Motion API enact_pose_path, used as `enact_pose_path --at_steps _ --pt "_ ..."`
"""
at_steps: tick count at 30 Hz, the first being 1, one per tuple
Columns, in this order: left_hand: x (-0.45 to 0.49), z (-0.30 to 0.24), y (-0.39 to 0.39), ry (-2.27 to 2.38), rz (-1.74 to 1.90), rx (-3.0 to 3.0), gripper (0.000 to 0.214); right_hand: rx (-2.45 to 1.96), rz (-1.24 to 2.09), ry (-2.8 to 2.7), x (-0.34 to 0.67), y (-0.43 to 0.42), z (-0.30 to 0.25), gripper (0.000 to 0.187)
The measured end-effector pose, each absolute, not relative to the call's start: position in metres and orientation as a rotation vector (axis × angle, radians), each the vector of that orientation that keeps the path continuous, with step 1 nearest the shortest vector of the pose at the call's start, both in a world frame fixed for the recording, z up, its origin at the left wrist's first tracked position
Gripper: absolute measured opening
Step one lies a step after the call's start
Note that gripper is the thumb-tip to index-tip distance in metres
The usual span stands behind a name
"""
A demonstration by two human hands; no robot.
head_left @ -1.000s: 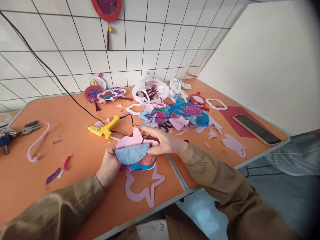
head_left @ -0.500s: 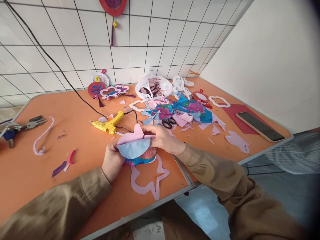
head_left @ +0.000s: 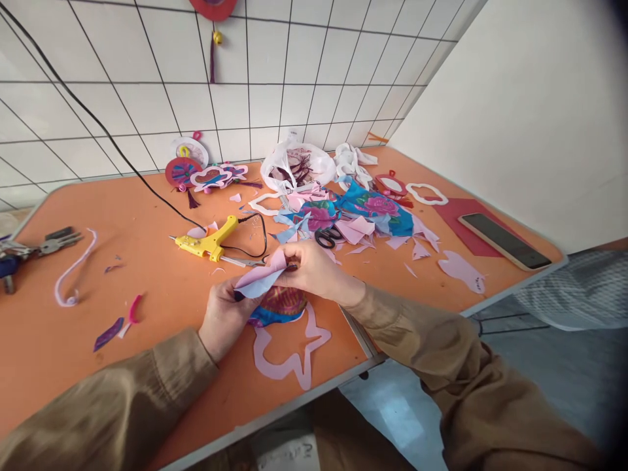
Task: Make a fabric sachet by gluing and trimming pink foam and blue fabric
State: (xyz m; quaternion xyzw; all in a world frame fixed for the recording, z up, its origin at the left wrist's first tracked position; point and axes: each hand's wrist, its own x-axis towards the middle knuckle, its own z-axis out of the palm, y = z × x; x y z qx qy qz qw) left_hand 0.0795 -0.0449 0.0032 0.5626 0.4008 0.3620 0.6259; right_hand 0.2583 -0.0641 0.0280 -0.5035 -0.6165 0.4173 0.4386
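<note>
Between my two hands is a folded piece of pink paper with a light blue layer [head_left: 260, 281], held just above the table. My left hand [head_left: 226, 317] pinches its left end, and my right hand [head_left: 309, 268] pinches its right end with bent fingers. Below the held piece lies a blue patterned fabric piece [head_left: 275, 315], partly covered by it and my hands. A pink paper cut-out outline [head_left: 267, 360] rests on the table under the fabric. Just beyond my hands lies a yellow glue gun [head_left: 209, 243] with its black cord.
Black-handled scissors [head_left: 328, 237] lie beside blue floral fabric [head_left: 375, 206] and paper scraps. A white plastic bag [head_left: 299, 167] with dark threads stands behind. At right is a phone [head_left: 505, 241] on red paper [head_left: 456, 226]; keys [head_left: 59, 241] lie at left.
The pink and blue piece has tilted, so its blue face shows narrower. My hands have turned it a little and more patterned fabric shows below. The view has shifted slightly.
</note>
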Motion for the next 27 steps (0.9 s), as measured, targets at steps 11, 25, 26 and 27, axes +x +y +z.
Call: enact_pose_path --at_steps 11,25,26,27 --pt "0.0811 0.0025 -0.0429 0.917 0.772 1.256 0.029 -1.379 0.982 -1.523 0.2626 -0.0596 0.0222 0.021" --pt "0.0799 -0.0004 -0.0432 0.954 0.763 1.298 0.024 -1.38 1.012 -1.499 0.2643 -0.0615 0.0288 0.033" --pt "0.0797 -0.0007 -0.0432 0.952 0.756 1.292 0.024 -1.368 1.028 -1.506 0.264 -0.062 0.0299 0.034" --pt "0.0795 -0.0008 -0.0433 0.948 0.752 1.285 0.023 -1.363 1.038 -1.514 0.2637 -0.0625 0.031 0.034"
